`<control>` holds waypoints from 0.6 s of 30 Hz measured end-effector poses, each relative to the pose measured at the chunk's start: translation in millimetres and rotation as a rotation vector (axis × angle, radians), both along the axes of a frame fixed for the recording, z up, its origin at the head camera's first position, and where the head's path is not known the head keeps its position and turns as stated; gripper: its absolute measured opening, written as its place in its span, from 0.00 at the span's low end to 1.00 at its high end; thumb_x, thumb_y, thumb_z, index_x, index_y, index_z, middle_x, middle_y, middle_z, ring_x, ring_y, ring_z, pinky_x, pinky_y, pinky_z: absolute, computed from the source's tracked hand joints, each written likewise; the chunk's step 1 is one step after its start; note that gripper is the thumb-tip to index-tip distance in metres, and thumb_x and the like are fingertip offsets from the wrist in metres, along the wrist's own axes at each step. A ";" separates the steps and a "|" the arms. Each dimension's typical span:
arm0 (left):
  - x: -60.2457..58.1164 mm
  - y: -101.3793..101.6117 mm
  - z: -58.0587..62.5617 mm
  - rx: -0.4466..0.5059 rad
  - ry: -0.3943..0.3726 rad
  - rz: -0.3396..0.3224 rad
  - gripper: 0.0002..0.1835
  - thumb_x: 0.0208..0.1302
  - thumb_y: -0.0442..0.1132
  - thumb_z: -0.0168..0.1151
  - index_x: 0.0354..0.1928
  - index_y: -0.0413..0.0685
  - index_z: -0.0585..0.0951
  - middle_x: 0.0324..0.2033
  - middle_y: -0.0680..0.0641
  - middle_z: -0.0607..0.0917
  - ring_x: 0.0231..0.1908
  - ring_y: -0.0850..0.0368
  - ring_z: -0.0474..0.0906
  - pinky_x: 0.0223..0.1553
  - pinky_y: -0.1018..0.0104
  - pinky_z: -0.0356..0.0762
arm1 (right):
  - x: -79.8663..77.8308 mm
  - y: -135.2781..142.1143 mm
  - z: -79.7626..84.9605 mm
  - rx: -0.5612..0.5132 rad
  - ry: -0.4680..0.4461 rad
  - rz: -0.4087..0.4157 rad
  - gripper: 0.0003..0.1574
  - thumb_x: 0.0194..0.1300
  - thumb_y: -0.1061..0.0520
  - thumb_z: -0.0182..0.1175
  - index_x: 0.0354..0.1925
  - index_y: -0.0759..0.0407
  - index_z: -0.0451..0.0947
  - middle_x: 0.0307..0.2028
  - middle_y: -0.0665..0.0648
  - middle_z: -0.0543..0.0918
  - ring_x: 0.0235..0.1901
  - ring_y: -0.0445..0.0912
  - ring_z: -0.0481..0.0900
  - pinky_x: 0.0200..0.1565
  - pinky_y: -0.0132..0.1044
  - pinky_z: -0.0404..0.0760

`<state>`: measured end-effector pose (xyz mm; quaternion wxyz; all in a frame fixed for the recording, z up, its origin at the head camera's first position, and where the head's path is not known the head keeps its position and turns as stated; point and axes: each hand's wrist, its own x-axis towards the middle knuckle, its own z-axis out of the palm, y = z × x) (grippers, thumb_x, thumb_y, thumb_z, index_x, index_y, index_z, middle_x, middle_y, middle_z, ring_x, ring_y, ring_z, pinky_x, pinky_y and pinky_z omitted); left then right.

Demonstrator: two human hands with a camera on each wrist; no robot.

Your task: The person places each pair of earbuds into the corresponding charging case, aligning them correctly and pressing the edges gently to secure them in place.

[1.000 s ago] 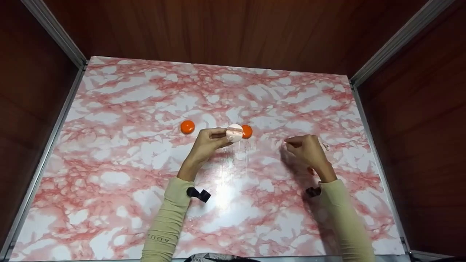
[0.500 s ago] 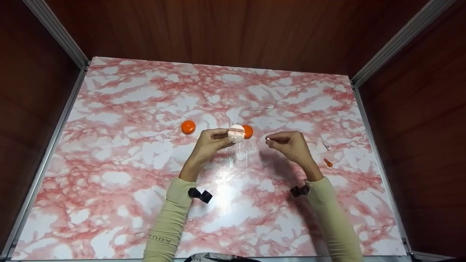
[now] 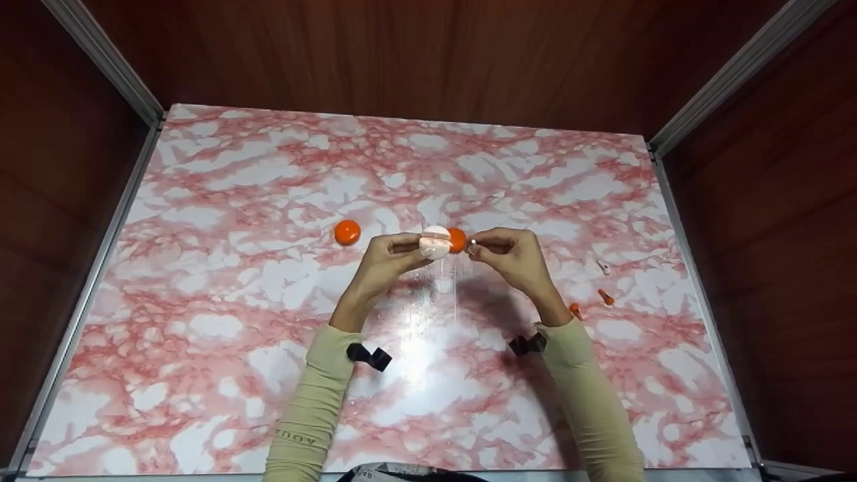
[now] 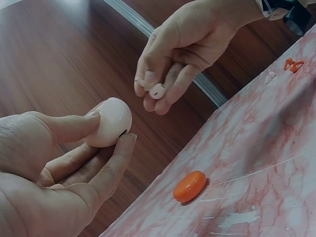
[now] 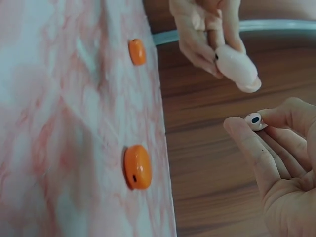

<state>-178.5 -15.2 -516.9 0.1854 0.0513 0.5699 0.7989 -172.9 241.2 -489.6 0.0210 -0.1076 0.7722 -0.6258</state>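
My left hand [image 3: 383,262] grips a white earbud charging case [image 3: 435,250] by its left side, above the table. Across the case, a gap shows between its lid and body in the head view. A white earbud [image 5: 254,120] is pinched between the thumb and fingertips of my right hand [image 3: 514,260], a short way right of the case. In the left wrist view, that same earbud [image 4: 157,91] has its dark-marked bud end showing. One orange case [image 3: 458,239] lies on the table behind the white case, partly covered by it in the head view.
A second orange case [image 3: 347,232] lies on the marbled table [image 3: 268,402], left of my left hand. Out to the right are a loose white earbud [image 3: 603,267], an orange earbud [image 3: 606,297] and another orange earbud [image 3: 576,310] beside my right wrist. Dark wooden walls [image 3: 402,60] surround the table.
My right hand has come leftward with the white earbud, close to the white case. The orange earbuds at the right have come into view from behind that arm. My left hand is nearly still.
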 end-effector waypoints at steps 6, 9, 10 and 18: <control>-0.2 0.1 -0.6 0.009 0.016 -0.017 0.20 0.72 0.26 0.64 0.64 0.25 0.78 0.57 0.27 0.85 0.49 0.56 0.90 0.58 0.63 0.89 | -1.5 -6.1 2.0 -0.048 0.001 0.005 0.09 0.66 0.69 0.68 0.45 0.73 0.88 0.42 0.76 0.89 0.38 0.45 0.93 0.46 0.40 0.94; -0.2 0.3 -0.7 0.006 0.016 -0.019 0.20 0.72 0.26 0.63 0.64 0.25 0.79 0.58 0.26 0.84 0.49 0.56 0.90 0.58 0.62 0.89 | -1.0 -7.7 1.8 -0.061 0.005 0.012 0.09 0.67 0.71 0.67 0.45 0.74 0.88 0.43 0.76 0.89 0.39 0.46 0.93 0.47 0.41 0.94; -0.1 0.2 -0.8 0.004 0.015 -0.018 0.20 0.72 0.26 0.63 0.63 0.25 0.79 0.58 0.26 0.84 0.49 0.56 0.90 0.58 0.62 0.89 | -0.9 -8.3 1.7 -0.061 0.009 0.013 0.09 0.67 0.71 0.67 0.45 0.74 0.88 0.44 0.77 0.89 0.39 0.46 0.93 0.47 0.41 0.94; -0.4 0.0 -0.1 -0.006 0.000 -0.003 0.20 0.72 0.26 0.64 0.63 0.24 0.78 0.57 0.25 0.84 0.48 0.56 0.90 0.57 0.63 0.89 | -1.3 -13.5 2.3 -0.075 0.029 0.011 0.10 0.67 0.71 0.67 0.46 0.75 0.87 0.44 0.77 0.89 0.41 0.52 0.93 0.46 0.40 0.94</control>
